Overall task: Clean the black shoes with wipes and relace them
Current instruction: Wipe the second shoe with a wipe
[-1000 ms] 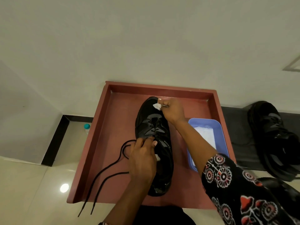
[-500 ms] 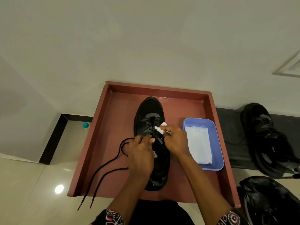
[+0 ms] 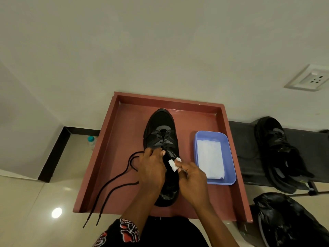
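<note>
Black lace-up sneaker (image 3: 161, 139) mid-frame in red-brown wooden tray (image 3: 114, 157), left hand (image 3: 151, 168) gripping its collar, right hand (image 3: 191, 177) pinching small white wipe (image 3: 173, 164); weak hold could let shoe twist, loose black shoelace (image 3: 110, 186) snag.

shoe (image 3: 161, 132): matt black fabric, glossy heel | tub (image 3: 231, 157): smooth blue plastic | tray (image 3: 114, 157): matt reddish-brown

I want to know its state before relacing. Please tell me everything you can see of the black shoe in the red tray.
The black shoe lies flat in the red tray, toe toward the wall. It looks matte with grey panels and glossy patches near the heel. The left hand holds its middle; the right hand presses a white wipe against its side. A loose black lace trails left over the tray's edge.
</note>
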